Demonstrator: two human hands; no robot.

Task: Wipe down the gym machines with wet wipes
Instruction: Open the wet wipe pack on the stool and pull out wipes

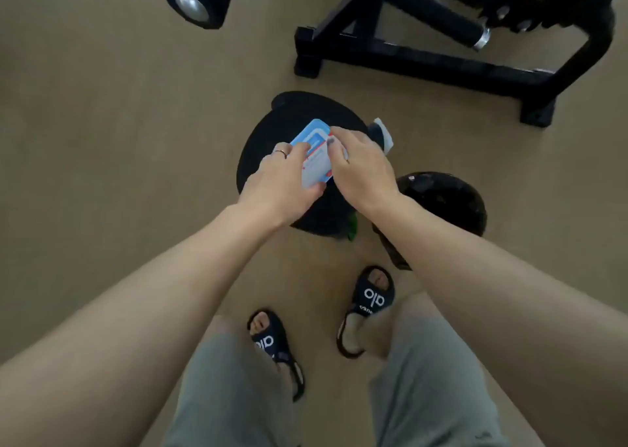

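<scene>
The pack of wet wipes (314, 156) is held over a round black seat (272, 134), between both hands. The left hand (282, 185) grips its near edge, fingers curled around it. The right hand (360, 168) pinches at the top face of the pack with thumb and fingertips. Beyond stands the black machine frame (424, 59), well apart. On the left the tan floor (102, 123) is open and wide.

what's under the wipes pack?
A round black seat lies directly beneath the wipes pack. The left hand grips the pack; the right hand is at its top. Both cover part of the pack and seat.
</scene>
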